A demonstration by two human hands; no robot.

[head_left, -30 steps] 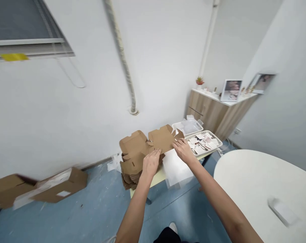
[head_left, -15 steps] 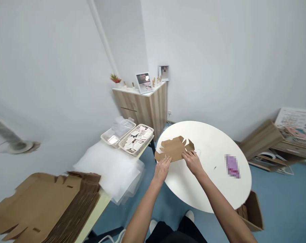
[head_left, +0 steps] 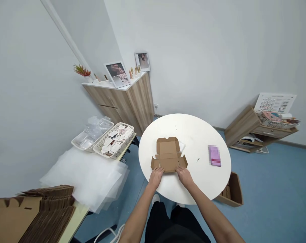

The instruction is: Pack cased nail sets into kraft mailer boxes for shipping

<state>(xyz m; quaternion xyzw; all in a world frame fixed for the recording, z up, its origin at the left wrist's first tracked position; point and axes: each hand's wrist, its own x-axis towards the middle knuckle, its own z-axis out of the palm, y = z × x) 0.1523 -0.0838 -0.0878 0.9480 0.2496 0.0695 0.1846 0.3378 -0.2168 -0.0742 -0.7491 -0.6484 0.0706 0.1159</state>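
L hand [head_left: 156, 177] & R hand [head_left: 184, 176] at cardbd blank [head_left: 168, 163], near edge — undersides hidden, can't tell if fingers grip.

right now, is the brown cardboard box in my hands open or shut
Open: the brown cardboard box shows its far panel spread beyond the near one, not folded over it.

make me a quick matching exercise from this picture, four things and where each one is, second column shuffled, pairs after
1. opened-out cardboard box
2. blurred purple item
3. red-and-green plant
4. flat cardboard stack

a. on the wooden cabinet
b. touched by the left hand and right hand
c. at the picture's lower left
d. on the round white table, untouched

Pairs: 1-b, 2-d, 3-a, 4-c
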